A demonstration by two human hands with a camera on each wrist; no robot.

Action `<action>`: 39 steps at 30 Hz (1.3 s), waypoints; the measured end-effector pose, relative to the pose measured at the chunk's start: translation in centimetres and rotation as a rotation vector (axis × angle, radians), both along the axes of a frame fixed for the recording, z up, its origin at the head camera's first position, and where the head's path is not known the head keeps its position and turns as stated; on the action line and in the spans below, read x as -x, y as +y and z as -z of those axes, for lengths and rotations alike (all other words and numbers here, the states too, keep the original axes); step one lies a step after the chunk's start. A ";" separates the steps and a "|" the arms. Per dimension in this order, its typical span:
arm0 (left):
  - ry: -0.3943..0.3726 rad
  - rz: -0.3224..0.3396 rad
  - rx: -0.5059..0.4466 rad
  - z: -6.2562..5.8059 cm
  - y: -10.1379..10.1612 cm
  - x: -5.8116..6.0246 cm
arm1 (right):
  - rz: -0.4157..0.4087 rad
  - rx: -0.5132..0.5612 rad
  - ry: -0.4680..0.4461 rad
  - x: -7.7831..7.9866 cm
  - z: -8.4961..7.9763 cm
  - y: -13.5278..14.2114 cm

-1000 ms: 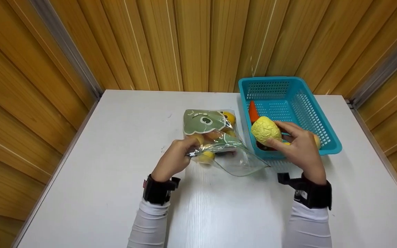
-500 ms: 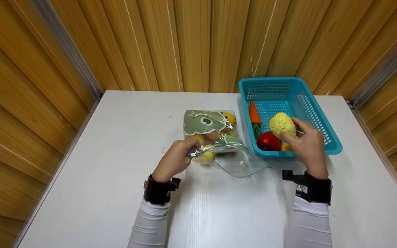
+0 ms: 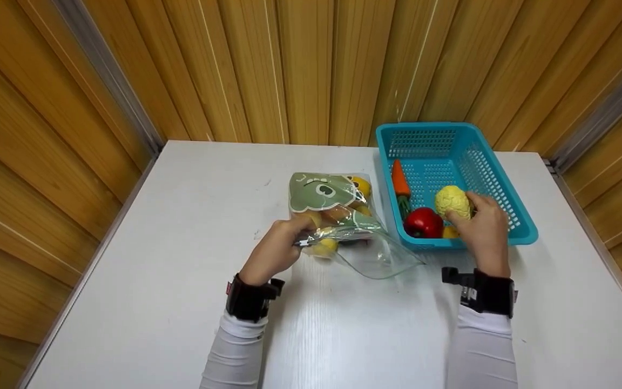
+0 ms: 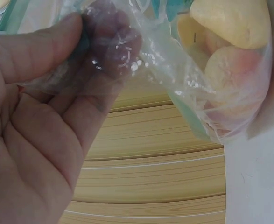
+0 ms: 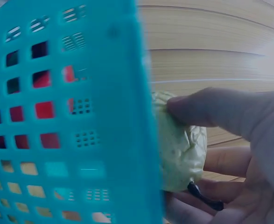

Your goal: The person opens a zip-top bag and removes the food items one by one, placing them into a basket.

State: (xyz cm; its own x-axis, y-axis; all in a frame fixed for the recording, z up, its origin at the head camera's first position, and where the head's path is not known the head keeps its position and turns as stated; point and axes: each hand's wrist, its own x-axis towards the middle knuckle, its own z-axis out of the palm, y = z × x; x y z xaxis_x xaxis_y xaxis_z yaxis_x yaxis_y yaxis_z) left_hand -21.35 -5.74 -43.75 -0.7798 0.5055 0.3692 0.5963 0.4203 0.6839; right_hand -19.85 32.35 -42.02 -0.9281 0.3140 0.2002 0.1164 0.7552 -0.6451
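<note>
My left hand (image 3: 274,249) pinches the near left edge of a clear plastic zip bag (image 3: 376,254) with a green cartoon face on it. Several yellow and peach-coloured fruits (image 4: 232,81) show through its plastic. The bag lies flat with its mouth toward me. My right hand (image 3: 484,232) holds a yellow, wrinkled round fruit (image 3: 451,202) with a dark stem (image 5: 205,196). Thumb and fingers grip it from the right, over the near right part of the blue basket (image 3: 505,181). In the right wrist view the basket wall hides part of the fruit.
Inside the basket lie an orange carrot (image 3: 399,178) with green leaves, a red pepper (image 3: 423,222) and a yellow piece (image 3: 450,232) partly hidden by the hand. The white table (image 3: 208,189) meets wood-patterned walls (image 3: 305,70) at the back and sides.
My right hand has moved right with the wrinkled fruit, then a little lower over the basket, leaving the carrot and red pepper in fuller sight. My left hand stays on the bag's edge.
</note>
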 end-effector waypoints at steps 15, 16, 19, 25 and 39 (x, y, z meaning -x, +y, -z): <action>0.006 0.004 0.010 0.0 0.0 -0.1 | 0.034 -0.060 -0.019 1.1 2.1 0.3; 0.009 0.004 0.012 0.0 0.0 -0.1 | 0.035 -0.060 -0.030 1.2 2.1 0.3; 0.007 0.005 0.008 -0.1 0.0 -0.1 | 0.033 -0.053 -0.061 1.2 2.2 0.3; -0.003 0.007 0.004 -0.1 0.0 -0.1 | -0.014 -0.039 -0.126 1.3 2.2 0.3; 0.005 0.000 0.011 -0.1 0.0 -0.1 | -0.112 -0.076 -0.198 1.6 2.3 0.4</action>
State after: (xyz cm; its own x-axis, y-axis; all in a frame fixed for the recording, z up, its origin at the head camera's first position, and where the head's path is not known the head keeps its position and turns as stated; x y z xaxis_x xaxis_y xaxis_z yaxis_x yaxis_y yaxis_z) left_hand -21.26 -5.75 -43.68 -0.7776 0.5100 0.3677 0.6002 0.4279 0.6758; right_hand -21.48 32.73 -44.32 -0.9799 0.1975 0.0297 0.1475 0.8160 -0.5590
